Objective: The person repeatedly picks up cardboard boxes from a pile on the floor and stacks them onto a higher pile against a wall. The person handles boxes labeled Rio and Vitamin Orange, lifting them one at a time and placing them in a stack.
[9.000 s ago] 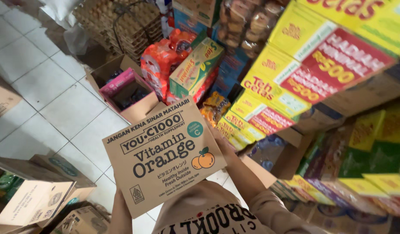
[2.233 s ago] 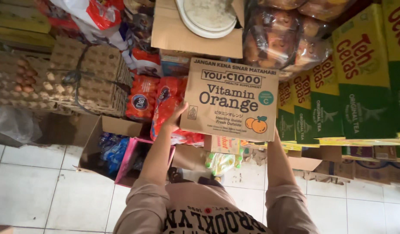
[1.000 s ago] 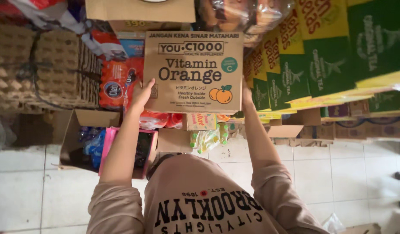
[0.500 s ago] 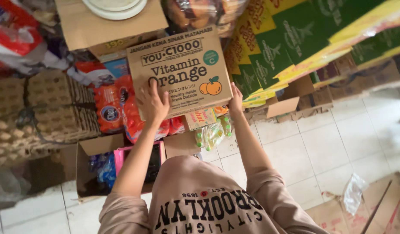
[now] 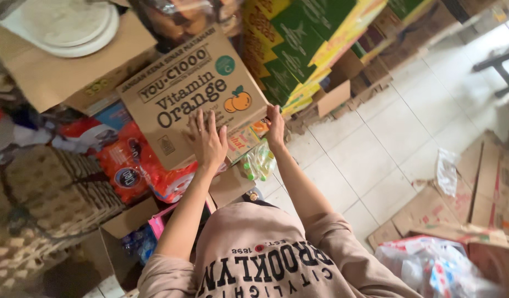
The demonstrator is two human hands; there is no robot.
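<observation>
While the cardboard carton (image 5: 193,94) lies tilted ahead, left hand (image 5: 207,140) presses flat, fingers spread, on its face; right hand (image 5: 275,126) grips its lower corner.

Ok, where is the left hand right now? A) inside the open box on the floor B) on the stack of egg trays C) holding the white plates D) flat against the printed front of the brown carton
D: the left hand lies spread, palm flat on the printed face of the brown carton, while the right hand grips its lower corner.
</observation>
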